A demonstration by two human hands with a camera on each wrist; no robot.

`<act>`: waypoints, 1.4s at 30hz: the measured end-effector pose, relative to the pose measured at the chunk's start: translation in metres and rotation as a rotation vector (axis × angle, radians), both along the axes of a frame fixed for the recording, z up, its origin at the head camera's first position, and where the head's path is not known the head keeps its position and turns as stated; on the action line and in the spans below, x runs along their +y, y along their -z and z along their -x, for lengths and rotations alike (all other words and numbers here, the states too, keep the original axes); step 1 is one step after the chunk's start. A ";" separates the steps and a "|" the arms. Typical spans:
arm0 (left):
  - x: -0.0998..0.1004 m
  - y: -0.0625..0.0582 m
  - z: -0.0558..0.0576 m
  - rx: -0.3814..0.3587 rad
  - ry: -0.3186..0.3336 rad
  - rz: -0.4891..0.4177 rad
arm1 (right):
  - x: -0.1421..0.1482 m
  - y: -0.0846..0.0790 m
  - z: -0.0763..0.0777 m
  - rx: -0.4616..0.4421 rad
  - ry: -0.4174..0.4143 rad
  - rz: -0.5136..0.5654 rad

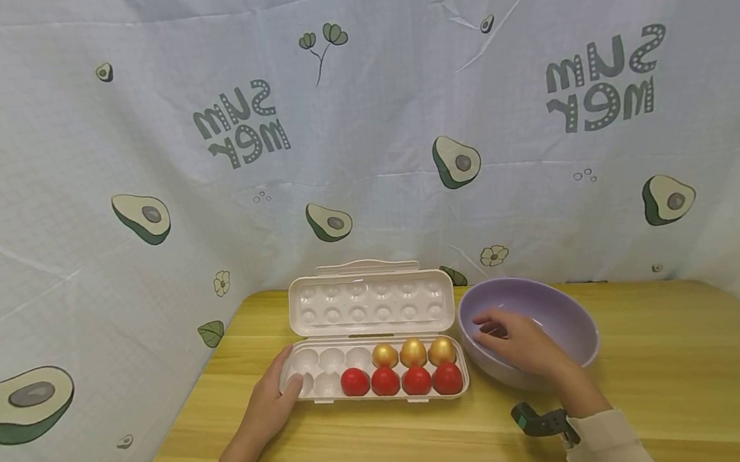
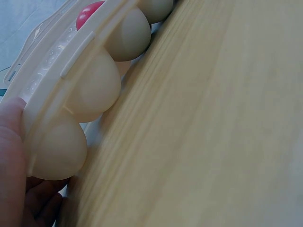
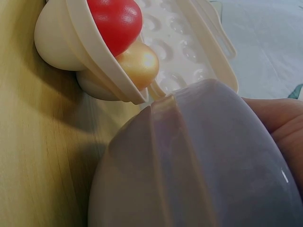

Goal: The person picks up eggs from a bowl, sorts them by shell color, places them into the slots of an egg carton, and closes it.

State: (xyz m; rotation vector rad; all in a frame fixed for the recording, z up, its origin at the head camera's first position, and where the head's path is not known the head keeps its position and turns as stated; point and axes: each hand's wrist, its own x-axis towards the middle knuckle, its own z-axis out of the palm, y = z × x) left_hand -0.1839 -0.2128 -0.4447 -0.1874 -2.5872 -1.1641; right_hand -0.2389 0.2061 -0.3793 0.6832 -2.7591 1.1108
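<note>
A pale egg carton (image 1: 332, 359) lies with its lid folded back. My left hand (image 1: 272, 393) grips its left end, the thumb over the rim and the fingers beneath, as the left wrist view also shows. Three gold eggs (image 1: 413, 353) fill the right part of the back row. Several red eggs (image 1: 385, 382) sit in the front row; the wells at the left are bare. My right hand (image 1: 522, 339) is over the purple bowl (image 1: 574, 314), fingers loosely bent above its left side, nothing showing between them. From the right wrist, the bowl wall (image 3: 218, 156) hides most of that hand.
Carton and bowl stand side by side on a wooden table (image 1: 382, 445). The carton's lid (image 1: 372, 304) lies behind the egg rows, near the table's back edge. A white curtain (image 1: 382, 106) printed with avocados hangs behind and at the left.
</note>
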 end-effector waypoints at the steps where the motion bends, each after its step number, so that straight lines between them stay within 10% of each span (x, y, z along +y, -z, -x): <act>1: 0.000 0.000 0.000 0.000 0.000 0.000 | 0.000 0.000 0.000 0.000 0.001 0.002; 42: -0.001 0.001 0.001 -0.001 0.012 -0.008 | 0.012 -0.003 0.004 0.039 0.044 -0.023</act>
